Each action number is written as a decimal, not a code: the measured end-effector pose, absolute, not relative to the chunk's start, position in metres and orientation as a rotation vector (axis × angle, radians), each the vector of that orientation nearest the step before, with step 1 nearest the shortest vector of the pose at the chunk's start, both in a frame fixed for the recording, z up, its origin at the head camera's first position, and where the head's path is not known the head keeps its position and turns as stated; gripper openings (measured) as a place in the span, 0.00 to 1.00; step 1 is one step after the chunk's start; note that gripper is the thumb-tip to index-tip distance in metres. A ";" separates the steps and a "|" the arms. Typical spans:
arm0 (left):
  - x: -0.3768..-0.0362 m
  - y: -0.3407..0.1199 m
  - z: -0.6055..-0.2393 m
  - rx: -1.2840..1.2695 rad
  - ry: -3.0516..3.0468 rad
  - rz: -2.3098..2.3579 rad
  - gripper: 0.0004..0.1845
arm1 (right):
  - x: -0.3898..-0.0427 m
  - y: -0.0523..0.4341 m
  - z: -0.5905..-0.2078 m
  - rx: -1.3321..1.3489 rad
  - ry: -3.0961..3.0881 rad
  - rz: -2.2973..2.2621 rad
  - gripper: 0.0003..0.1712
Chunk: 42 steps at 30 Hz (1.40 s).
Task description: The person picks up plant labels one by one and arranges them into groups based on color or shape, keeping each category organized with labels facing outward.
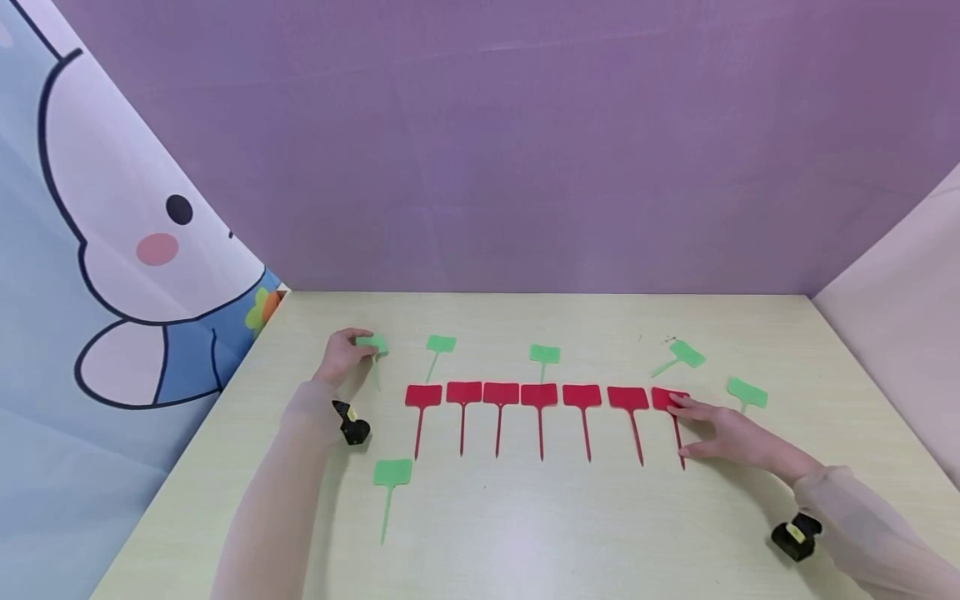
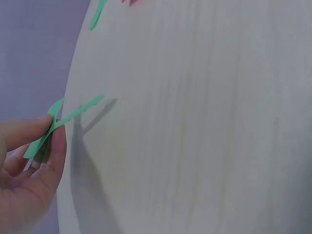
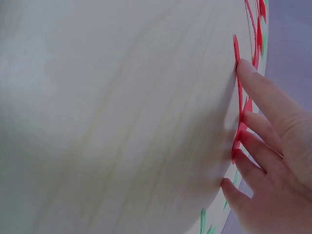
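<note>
At the back left, my left hand (image 1: 345, 357) pinches the head of a green T-shaped plant label (image 2: 54, 126) between thumb and fingers. The label's stem stands off the tabletop and casts a shadow in the left wrist view. My right hand (image 1: 723, 435) rests on the rightmost red plant label (image 3: 237, 141), fingers spread over its head and thumb touching the stem. That label lies flat at the end of a row of several red plant labels (image 1: 540, 395), heads toward the back, stems toward me.
Behind the row lie green labels, one at the left (image 1: 441, 343), one mid-table (image 1: 544, 354) and one tilted (image 1: 686, 353). Another green label (image 1: 747, 392) is beyond my right hand, and one (image 1: 392, 472) lies front left. A purple backdrop (image 1: 525, 150) borders the table (image 1: 562, 533).
</note>
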State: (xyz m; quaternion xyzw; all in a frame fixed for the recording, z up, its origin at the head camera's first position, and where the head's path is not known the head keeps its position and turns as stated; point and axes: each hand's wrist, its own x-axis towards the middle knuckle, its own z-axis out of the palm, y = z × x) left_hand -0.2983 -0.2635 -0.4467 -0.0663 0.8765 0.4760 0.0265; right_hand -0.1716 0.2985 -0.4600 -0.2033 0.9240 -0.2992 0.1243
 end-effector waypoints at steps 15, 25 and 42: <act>-0.291 -0.254 -0.436 -0.126 2.535 1.660 0.20 | -0.173 0.299 -0.462 -0.598 2.709 -0.839 0.41; -0.279 -0.240 -0.430 -0.083 2.520 1.628 0.19 | -0.172 0.298 -0.461 -0.614 2.713 -0.831 0.41; -0.253 -0.217 -0.423 0.052 2.402 1.621 0.18 | -0.171 0.298 -0.461 -0.603 2.719 -0.838 0.42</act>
